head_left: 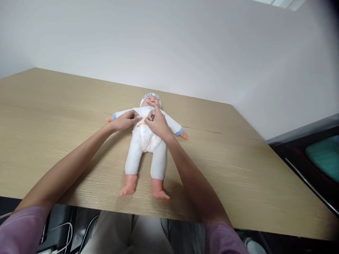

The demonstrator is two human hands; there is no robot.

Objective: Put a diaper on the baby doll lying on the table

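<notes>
A doll (146, 141) lies face-up on the worktop (238, 169), feet toward the near edge. Both hands meet on its chest — the left hand (126, 120) and right hand (158, 124) each pinch the white suit's front just below the chin, fingers closed on cloth. Arms reach out nearly straight, wrists low. A hard tug could likely slide the light doll or slip the thin fabric free.
</notes>
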